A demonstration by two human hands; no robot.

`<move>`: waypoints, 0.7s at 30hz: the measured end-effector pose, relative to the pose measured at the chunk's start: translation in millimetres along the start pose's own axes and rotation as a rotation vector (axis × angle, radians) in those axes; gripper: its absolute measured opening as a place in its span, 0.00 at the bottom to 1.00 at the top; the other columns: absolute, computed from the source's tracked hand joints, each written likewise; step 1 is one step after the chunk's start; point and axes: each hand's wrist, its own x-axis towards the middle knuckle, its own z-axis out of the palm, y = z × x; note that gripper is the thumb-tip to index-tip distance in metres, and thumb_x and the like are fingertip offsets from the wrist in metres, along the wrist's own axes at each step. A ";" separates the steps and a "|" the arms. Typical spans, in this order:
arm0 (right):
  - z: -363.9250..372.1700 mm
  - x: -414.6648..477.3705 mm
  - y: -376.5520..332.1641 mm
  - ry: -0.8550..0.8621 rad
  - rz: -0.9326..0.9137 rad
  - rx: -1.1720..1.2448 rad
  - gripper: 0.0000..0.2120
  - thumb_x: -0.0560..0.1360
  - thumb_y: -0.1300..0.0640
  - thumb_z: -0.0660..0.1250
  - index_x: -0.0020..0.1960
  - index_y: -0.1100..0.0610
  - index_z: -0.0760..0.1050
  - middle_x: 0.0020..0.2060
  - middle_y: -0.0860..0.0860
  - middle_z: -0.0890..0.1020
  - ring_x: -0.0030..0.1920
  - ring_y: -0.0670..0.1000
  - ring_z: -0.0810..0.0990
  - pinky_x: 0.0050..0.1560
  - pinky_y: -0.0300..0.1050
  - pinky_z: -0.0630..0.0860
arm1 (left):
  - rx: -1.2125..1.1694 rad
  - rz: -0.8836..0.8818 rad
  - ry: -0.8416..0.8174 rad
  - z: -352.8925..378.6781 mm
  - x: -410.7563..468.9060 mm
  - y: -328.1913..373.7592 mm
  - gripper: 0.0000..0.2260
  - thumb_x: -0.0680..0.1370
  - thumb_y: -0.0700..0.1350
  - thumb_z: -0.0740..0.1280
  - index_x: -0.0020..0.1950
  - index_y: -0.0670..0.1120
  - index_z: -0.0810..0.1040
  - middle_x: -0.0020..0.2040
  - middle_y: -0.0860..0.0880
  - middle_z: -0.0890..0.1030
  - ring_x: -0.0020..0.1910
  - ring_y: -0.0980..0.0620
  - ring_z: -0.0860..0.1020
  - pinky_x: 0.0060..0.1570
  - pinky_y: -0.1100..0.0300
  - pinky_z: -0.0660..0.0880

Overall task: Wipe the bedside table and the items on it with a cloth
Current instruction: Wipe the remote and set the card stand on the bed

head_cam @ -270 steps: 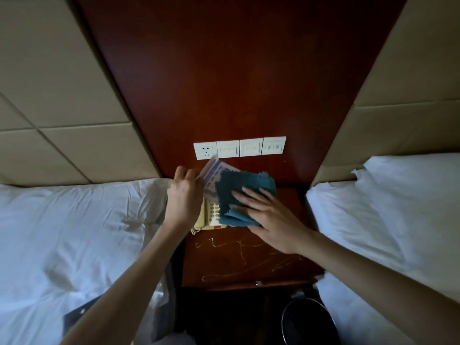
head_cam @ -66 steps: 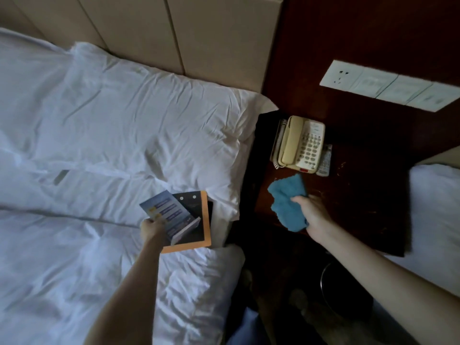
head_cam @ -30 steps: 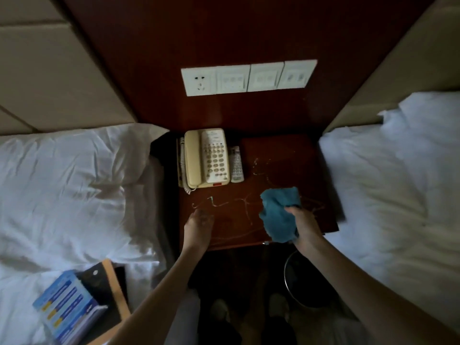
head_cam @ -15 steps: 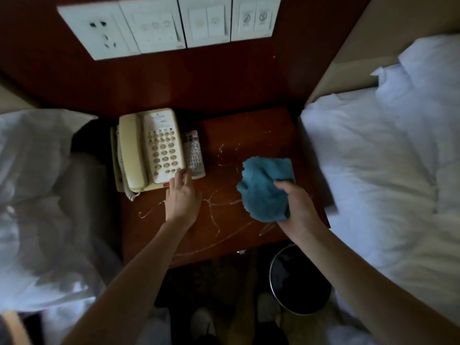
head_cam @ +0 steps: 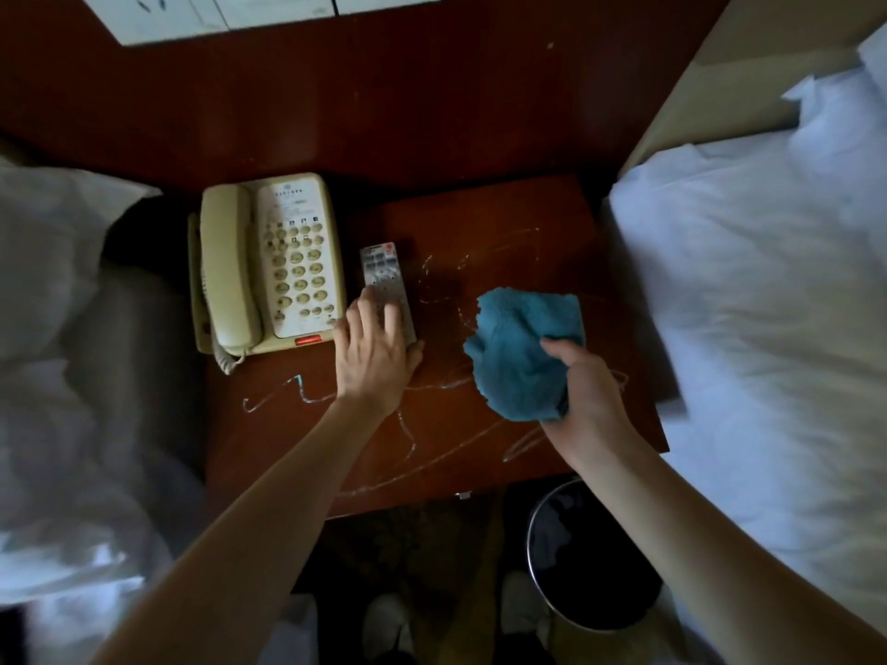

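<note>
The dark wooden bedside table [head_cam: 485,463] carries pale scribble marks across its top. A cream telephone [head_cam: 269,266] sits at its back left, with a grey remote control [head_cam: 384,280] lying just to its right. My left hand [head_cam: 372,357] rests on the near end of the remote, fingers over it and thumb at its right edge. My right hand [head_cam: 588,381] holds a bunched blue cloth [head_cam: 521,350] over the right half of the table.
White bedding lies on both sides: a pillow on the left [head_cam: 62,328] and a bed on the right [head_cam: 768,328]. A round metal waste bin [head_cam: 590,559] stands on the floor below the table's front right. Wall switches and a socket [head_cam: 201,12] are above.
My left hand moved from the phone's front edge onto the remote, which has slid toward me. The cloth in my right hand stayed over the table's right side. The view moved closer.
</note>
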 end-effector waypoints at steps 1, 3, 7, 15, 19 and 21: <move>-0.1 -0.3 -0.1 0.003 0.001 0.001 0.13 0.76 0.58 0.63 0.60 0.57 0.74 0.55 0.54 0.82 0.53 0.53 0.82 0.50 0.49 0.79 | -0.021 -0.001 -0.007 -0.5 -1.1 3.1 0.26 0.76 0.55 0.64 0.67 0.40 0.63 0.71 0.36 0.61 0.66 0.38 0.65 0.64 0.44 0.64; -0.3 -2.1 -0.7 0.012 -0.001 0.003 0.12 0.76 0.58 0.63 0.59 0.56 0.75 0.54 0.53 0.82 0.52 0.52 0.83 0.48 0.49 0.79 | -0.102 -0.039 -0.027 -3.4 -0.7 10.0 0.29 0.74 0.52 0.66 0.68 0.39 0.62 0.71 0.35 0.61 0.64 0.37 0.66 0.62 0.45 0.66; -1.0 -8.0 -5.1 0.004 -0.018 -0.008 0.14 0.76 0.58 0.63 0.62 0.57 0.73 0.56 0.55 0.81 0.56 0.55 0.81 0.59 0.56 0.76 | -0.306 -0.162 -0.057 -10.7 2.4 21.6 0.27 0.74 0.46 0.66 0.68 0.38 0.61 0.70 0.33 0.59 0.62 0.34 0.65 0.60 0.44 0.67; 8.0 -24.3 -21.8 -0.008 -0.065 -0.049 0.14 0.76 0.58 0.62 0.62 0.57 0.74 0.56 0.55 0.82 0.54 0.54 0.82 0.51 0.50 0.78 | -1.141 -0.420 -0.037 -43.2 -5.3 22.1 0.21 0.80 0.42 0.50 0.74 0.47 0.55 0.68 0.40 0.66 0.61 0.43 0.67 0.59 0.50 0.69; 28.4 -41.7 -24.1 -0.030 -0.100 -0.128 0.14 0.76 0.58 0.62 0.61 0.57 0.75 0.57 0.56 0.81 0.56 0.55 0.81 0.59 0.54 0.75 | -1.576 -0.538 -0.181 -83.6 -23.6 23.3 0.22 0.81 0.46 0.50 0.76 0.52 0.58 0.72 0.43 0.66 0.67 0.45 0.68 0.66 0.49 0.68; 43.2 -55.1 -23.1 -0.069 -0.135 -0.195 0.14 0.76 0.58 0.63 0.61 0.56 0.75 0.57 0.56 0.81 0.57 0.56 0.80 0.61 0.55 0.74 | -1.708 -0.503 -0.204 -104.6 -37.8 25.6 0.21 0.81 0.43 0.52 0.75 0.49 0.61 0.66 0.43 0.72 0.60 0.53 0.73 0.56 0.60 0.72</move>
